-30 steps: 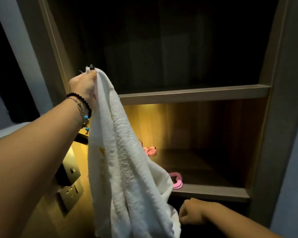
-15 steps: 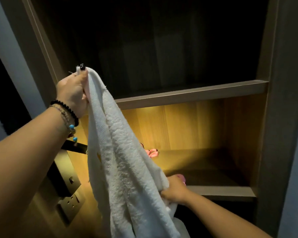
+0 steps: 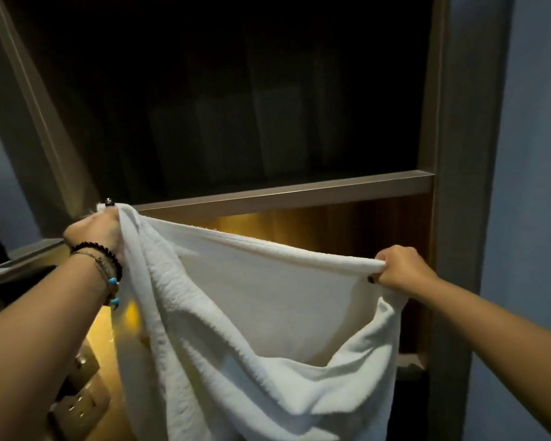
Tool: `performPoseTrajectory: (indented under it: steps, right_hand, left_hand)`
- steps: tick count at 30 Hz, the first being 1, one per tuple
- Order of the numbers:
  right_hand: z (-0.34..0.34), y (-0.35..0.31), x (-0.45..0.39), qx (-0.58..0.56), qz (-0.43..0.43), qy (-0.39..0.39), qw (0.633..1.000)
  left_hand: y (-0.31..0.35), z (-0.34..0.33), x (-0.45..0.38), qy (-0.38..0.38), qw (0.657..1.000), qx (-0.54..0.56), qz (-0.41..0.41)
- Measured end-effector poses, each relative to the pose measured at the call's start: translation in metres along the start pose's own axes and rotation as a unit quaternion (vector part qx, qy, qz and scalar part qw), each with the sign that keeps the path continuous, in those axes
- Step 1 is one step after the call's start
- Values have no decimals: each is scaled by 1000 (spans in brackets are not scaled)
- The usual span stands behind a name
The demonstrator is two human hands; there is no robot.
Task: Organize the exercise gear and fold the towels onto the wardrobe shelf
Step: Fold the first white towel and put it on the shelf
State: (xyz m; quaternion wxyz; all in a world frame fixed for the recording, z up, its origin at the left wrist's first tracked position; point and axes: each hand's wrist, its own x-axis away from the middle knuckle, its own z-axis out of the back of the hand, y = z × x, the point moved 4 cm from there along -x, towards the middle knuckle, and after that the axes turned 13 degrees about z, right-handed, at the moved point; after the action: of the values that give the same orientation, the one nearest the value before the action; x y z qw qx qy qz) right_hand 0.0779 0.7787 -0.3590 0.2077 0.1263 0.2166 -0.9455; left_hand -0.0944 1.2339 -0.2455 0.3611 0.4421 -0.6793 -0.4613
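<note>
Since the earlier frame, the towel has been spread wide: its top edge is now gripped at one corner by the left hand and at the other by the right hand, stretched before the lit wardrobe shelf. Unfolding appears done; next, the corners are likely to be brought together for the first fold.

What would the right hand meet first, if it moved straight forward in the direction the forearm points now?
Probably the white towel it already grips: the right hand points up and left along the stretched top edge. Past that lies the lit shelf opening, though depth is unclear.
</note>
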Motion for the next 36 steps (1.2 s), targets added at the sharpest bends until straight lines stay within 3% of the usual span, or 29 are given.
performPoseTrajectory:
  steps: [6, 10, 13, 18, 20, 24, 28, 32, 36]
  right_hand:
    - [36, 31, 20, 98, -11, -77, 992]
    - [63, 39, 28, 214, -23, -30, 976]
    - [87, 42, 27, 211, -50, 9, 976]
    - [103, 58, 23, 84, -113, 55, 988]
    - [98, 60, 22, -20, -156, 70, 985]
    - [76, 58, 22, -336, -237, 20, 911]
    - [76, 63, 27, -456, -185, -104, 864]
    - [91, 80, 35, -386, -110, -190, 896]
    - [106, 85, 38, -120, -74, -142, 980]
  left_hand:
    - [-36, -8, -10, 4, 998, 18, 59]
    - [-53, -10, -15, -65, 992, 27, 103]
    - [-60, -5, -22, -48, 993, 33, 101]
    - [-58, -3, -18, -17, 993, 63, 95]
    - [-54, -1, -20, 3, 995, 47, 94]
    - [-48, 10, -24, 28, 995, 6, 97]
    - [-44, 19, -24, 36, 996, -16, 80]
    - [-45, 17, -24, 34, 996, -46, 71]
    - [-50, 7, -19, 35, 995, -65, 60]
